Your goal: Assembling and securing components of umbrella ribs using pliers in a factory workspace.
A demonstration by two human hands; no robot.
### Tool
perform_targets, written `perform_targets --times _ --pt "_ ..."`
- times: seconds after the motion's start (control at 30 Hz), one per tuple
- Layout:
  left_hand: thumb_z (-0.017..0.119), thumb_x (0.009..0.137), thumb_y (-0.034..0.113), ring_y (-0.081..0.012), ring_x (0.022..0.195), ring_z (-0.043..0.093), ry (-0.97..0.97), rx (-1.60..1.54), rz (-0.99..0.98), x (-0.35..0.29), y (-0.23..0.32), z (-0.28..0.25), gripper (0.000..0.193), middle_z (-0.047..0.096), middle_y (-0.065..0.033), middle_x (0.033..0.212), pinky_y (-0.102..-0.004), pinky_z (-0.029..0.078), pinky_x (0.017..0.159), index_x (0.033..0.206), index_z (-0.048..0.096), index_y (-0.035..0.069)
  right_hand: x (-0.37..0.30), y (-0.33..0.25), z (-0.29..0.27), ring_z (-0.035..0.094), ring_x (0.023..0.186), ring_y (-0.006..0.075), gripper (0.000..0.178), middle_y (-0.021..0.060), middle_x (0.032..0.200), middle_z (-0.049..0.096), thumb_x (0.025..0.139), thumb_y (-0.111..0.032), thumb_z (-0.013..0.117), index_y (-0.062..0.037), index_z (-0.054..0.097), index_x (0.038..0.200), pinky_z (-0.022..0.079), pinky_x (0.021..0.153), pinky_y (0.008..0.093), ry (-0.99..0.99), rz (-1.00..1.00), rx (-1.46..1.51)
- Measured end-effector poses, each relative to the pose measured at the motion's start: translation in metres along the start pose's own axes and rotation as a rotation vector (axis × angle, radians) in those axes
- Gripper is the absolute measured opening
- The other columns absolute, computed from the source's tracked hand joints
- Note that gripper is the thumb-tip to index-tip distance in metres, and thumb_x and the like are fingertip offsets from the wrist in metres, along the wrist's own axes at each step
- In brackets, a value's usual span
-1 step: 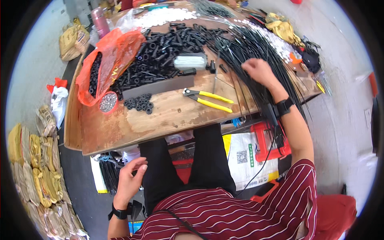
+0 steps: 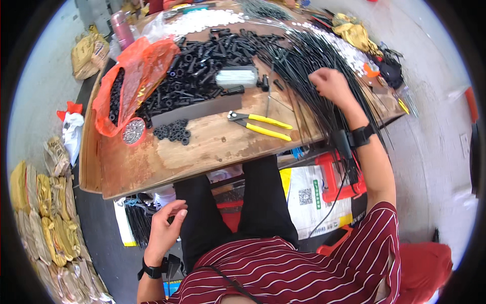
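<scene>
My right hand (image 2: 331,87) is over a long bundle of thin black rods (image 2: 309,58) at the table's right side. Its fingers are curled together, and whatever they pinch is hidden. Beside my left thigh, off the table, my left hand (image 2: 167,227) hangs with fingers loosely bent, the thumb apart, nothing in it. Yellow-handled cutting pliers (image 2: 260,125) lie at the table's near middle. Left of them is a small pile of black rings (image 2: 173,131). Behind a grey strip (image 2: 197,110) spreads a heap of black tubular parts (image 2: 207,55).
A clear box of white sticks (image 2: 237,77) sits by the heap. At the left are an orange plastic bag (image 2: 134,76) and a red-rimmed tub of small metal pieces (image 2: 133,131). White pieces (image 2: 212,19) lie behind. Under the table is a red plastic case (image 2: 331,190).
The view has shifted slightly, so the table's things sit a little farther left. My right hand has moved slightly over the rods; my left hand has stayed put.
</scene>
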State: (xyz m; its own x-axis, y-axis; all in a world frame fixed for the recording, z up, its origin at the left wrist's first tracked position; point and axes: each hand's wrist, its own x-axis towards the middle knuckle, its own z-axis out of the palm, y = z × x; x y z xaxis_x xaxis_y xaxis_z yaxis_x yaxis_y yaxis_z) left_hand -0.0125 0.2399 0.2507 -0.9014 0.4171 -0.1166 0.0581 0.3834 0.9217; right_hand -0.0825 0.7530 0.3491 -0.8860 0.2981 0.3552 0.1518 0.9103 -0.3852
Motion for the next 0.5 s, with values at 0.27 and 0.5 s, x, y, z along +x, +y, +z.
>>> perform_targets --times 0.27,0.5 --pt "0.060 0.088 0.006 -0.0171 0.087 0.065 -0.027 0.031 -0.030 0.007 -0.024 0.002 0.023 0.068 -0.0121 0.095 -0.0282 0.050 0.080 0.109 0.061 -0.002 -0.095 0.011 -0.033 0.064 0.069 0.0374 0.049 0.0202 0.064 0.063 0.081 -0.047 0.062 -0.0010 0.065 0.065 0.051 0.067 0.0428 -0.236 0.293 -0.348" --pt "0.060 0.088 0.006 -0.0175 0.088 0.064 -0.045 0.061 0.013 0.012 -0.016 0.004 0.023 0.068 -0.0134 0.096 -0.0283 0.049 0.080 0.109 0.061 -0.003 -0.073 0.026 -0.015 0.062 0.071 0.0391 0.020 0.0241 0.072 0.062 0.074 -0.017 0.057 0.0009 0.063 0.068 0.051 0.068 0.0462 -0.090 -0.044 -0.413"
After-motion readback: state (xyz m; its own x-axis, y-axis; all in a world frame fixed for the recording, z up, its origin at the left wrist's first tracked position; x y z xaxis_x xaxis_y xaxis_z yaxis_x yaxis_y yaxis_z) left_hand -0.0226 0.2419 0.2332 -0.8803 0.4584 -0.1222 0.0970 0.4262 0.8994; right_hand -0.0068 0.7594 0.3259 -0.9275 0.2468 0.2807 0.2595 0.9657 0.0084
